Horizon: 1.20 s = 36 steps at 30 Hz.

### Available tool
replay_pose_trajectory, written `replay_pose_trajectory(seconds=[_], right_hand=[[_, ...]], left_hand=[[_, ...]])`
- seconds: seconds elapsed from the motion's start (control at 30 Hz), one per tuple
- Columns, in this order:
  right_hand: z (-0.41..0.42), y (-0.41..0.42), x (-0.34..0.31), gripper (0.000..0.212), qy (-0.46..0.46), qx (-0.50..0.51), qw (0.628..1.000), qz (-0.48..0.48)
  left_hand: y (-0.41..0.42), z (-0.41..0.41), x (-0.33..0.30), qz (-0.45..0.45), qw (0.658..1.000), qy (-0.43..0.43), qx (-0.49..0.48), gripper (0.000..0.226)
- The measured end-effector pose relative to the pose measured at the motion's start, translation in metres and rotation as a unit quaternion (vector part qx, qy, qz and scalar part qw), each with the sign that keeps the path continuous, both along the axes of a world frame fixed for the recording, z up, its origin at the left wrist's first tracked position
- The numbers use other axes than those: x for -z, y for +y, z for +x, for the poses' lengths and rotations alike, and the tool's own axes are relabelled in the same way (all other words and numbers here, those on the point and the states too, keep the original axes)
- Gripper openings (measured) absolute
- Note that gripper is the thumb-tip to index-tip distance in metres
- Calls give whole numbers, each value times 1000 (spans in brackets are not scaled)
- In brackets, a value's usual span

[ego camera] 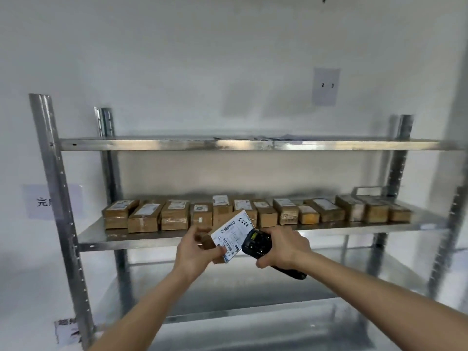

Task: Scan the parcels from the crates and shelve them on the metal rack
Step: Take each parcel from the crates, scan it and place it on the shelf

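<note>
Head view: left hand [195,252] pinches parcel [231,236], right hand [286,247] grips scanner [255,243] before rack [177,236] edge.

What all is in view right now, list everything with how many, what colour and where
metal rack: one, silver, against the white wall, several shelves
boxes on the shelf: about fifteen, brown cardboard with white labels, in a row across the middle shelf
flat papers: a few, pale, lying on the top shelf, right of centre
held parcel: one, brown with a large white label, in front of the middle shelf
scanner: one, black, right beside the parcel's label
wall signs: at least three, pale paper, one above the rack, two left of it
left hand: one, fingers round the parcel
right hand: one, grips the scanner
</note>
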State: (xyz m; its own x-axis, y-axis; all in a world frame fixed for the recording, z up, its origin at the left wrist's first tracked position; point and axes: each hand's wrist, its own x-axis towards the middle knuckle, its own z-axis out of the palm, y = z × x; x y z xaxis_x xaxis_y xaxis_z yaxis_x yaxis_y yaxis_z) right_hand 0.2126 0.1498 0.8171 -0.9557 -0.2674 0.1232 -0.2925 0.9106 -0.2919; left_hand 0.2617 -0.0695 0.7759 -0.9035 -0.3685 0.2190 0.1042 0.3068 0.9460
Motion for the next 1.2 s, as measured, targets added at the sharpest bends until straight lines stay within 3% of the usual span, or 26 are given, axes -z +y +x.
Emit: replay_pose_trajectory(seconds=[0.3,0.9,1.03,1.2], right_hand=[[-5,88,-8,60,-10,93,995,30],[-3,132,-5,67,-11,153,988,30],[2,145,-2,64,-44,166,984,-44],[18,179,6,63,-55,159,958,-232]], left_hand=[[81,-31,-12,12,998,-9,64,57],[122,-65,-13,20,992,8,124,61],[141,-73,-7,66,982,-11,176,62],[190,-80,3,170,948,-62,263,59]])
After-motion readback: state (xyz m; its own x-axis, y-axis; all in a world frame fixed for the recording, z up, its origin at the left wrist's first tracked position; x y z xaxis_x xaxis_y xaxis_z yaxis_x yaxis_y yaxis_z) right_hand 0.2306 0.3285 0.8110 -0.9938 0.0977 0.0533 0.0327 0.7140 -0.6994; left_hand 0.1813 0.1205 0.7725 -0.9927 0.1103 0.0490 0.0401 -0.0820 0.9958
